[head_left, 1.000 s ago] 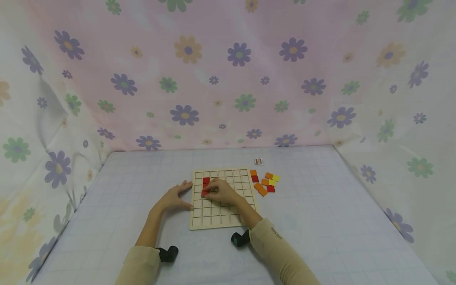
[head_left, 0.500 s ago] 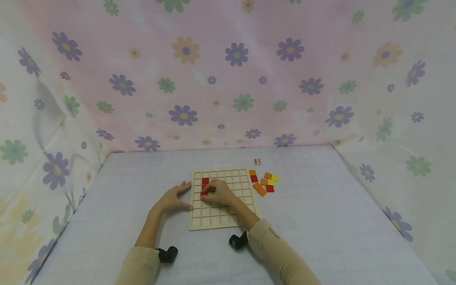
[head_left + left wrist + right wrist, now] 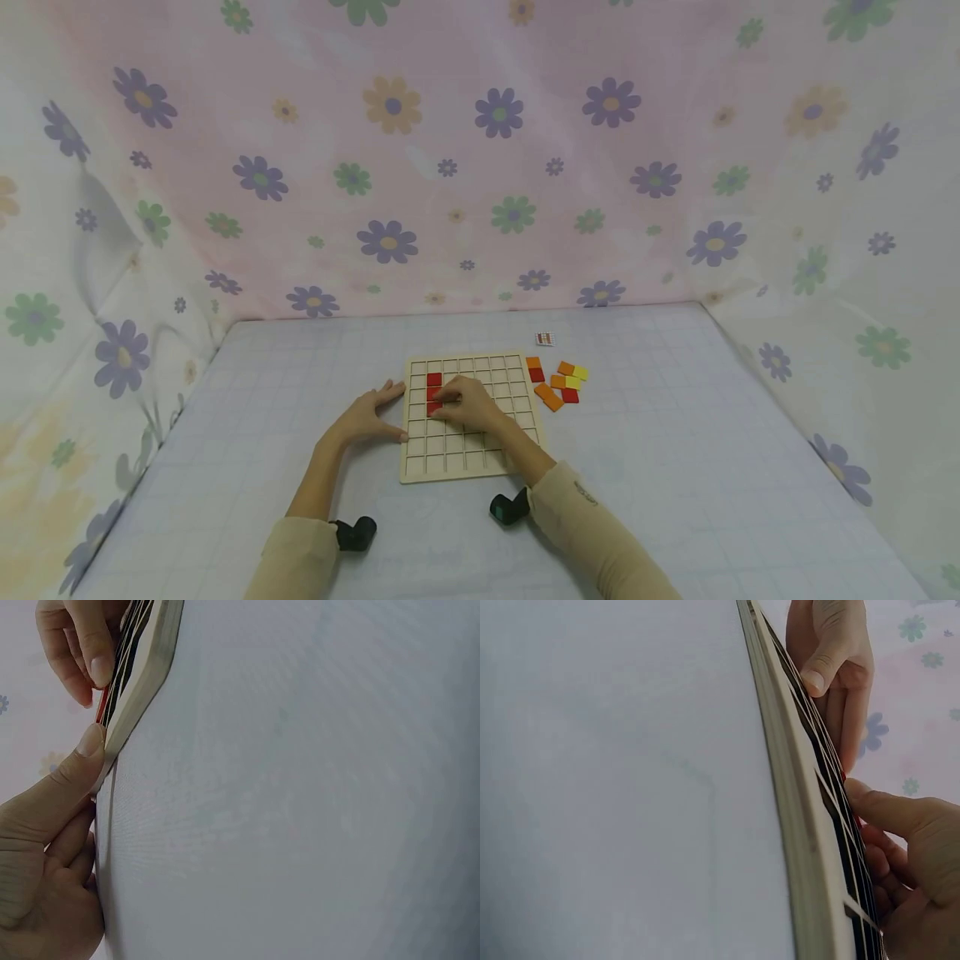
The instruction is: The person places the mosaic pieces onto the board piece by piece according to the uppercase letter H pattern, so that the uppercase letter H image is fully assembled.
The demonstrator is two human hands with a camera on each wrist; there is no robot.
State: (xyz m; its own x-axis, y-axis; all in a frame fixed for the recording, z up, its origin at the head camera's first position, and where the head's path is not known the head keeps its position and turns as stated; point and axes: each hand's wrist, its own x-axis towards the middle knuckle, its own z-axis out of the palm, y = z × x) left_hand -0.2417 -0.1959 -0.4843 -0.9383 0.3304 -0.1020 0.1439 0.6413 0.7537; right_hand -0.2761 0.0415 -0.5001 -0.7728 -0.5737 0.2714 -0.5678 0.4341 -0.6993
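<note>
From here I've got the R hand [image 3: 472, 407] w/ thumb + forefinger bent, pinching at the lowest red tile [image 3: 432, 407]; tile sits in the grid at the fingertips, left part of the board [image 3: 454, 465]. Two more reds [image 3: 434, 379] run up the same column, nearer one partly behind the forefinger. L hand [image 3: 363, 419] has fingers spread, thumb + forefinger tips touching the board's L edge. Outward: loose tiles [image 3: 549, 397] (orange, yellow, red) by the R side, card [image 3: 545, 339] beyond, all on the table [image 3: 675, 417].

Only my head cam gets the column, loose tiles + card. Wrist cams see the board near edge-on: its pale thick side, just a red sliver by the R thumb [image 3: 877, 806].
</note>
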